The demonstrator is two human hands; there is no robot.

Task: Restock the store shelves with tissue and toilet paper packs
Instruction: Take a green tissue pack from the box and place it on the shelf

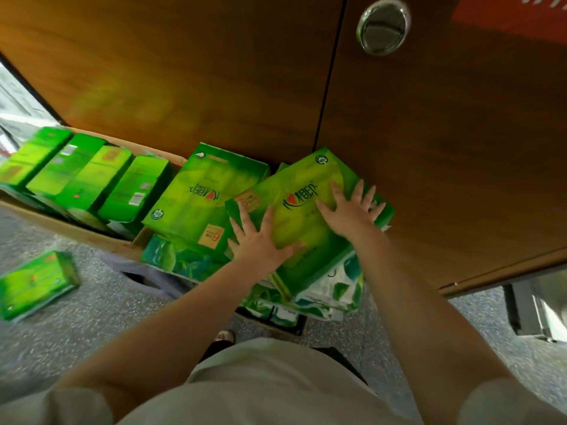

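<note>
Two wooden cabinet doors (pixel 184 72) fill the view from nine to three o'clock, a round metal pull (pixel 383 26) at one o'clock. Below them, at nine o'clock, an open cardboard box (pixel 76 233) holds a row of green tissue packs (pixel 82 176) standing on edge. At centre, a heap of packs lies against the cabinet foot: a flat green pack (pixel 205 194) at eleven o'clock of the hands, white-and-green packs (pixel 334 289) underneath, and the top green pack (pixel 294 216) tilted across them. A person's left hand (pixel 260 240) and right hand (pixel 349 213) lie well apart, fingers spread flat on the face of that top pack, pressing rather than clasping. One stray pack (pixel 36 283) lies alone on the speckled floor (pixel 92 317) at eight o'clock.

Restocking looks barely begun: no shelf shows, and every visible pack sits in the box, on the heap or on the floor. Motion blur smears the box's contents; what lies beneath the heap is hidden, and the grey fixture (pixel 534 311) at four o'clock is cut off.
</note>
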